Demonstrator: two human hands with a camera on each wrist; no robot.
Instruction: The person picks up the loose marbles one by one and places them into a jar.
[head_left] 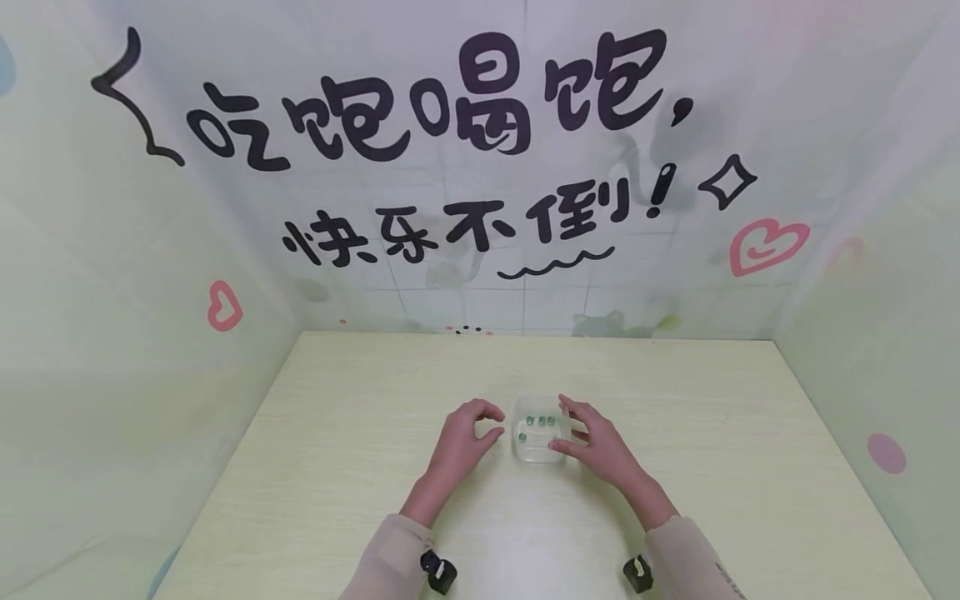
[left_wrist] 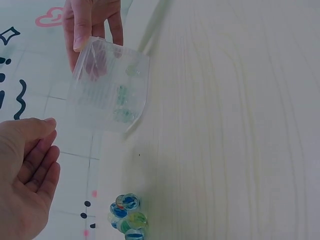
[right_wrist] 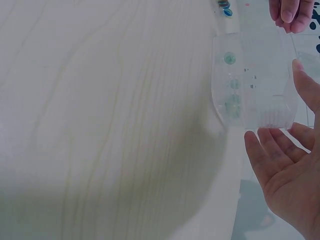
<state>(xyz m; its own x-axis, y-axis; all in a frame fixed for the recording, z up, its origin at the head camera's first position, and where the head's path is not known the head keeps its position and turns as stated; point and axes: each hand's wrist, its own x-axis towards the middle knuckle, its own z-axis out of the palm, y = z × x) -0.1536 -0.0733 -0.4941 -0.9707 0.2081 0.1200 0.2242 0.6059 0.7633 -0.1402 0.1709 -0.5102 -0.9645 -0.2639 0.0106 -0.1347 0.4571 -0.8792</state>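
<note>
A clear plastic container (head_left: 536,454) with several green glass marbles (head_left: 542,421) in it sits mid-table. My right hand (head_left: 596,442) holds its right side, thumb near the front and fingers toward the back; the right wrist view shows this hand (right_wrist: 295,165) at the container wall (right_wrist: 270,112). Left of the container, my left hand (head_left: 462,442) is apart from it, fingers loosely curved and thumb extended. Nothing shows in this left hand (left_wrist: 25,175) in its wrist view. Several blue and multicoloured marbles (left_wrist: 127,215) lie clustered on the tabletop near it; they are not visible in the head view.
The pale wood-grain table (head_left: 360,375) reaches back to a printed backdrop (head_left: 480,292) with large black characters. Printed side panels (head_left: 112,375) stand at left and right. A small black device (head_left: 438,573) is on the left sleeve, another (head_left: 638,573) on the right.
</note>
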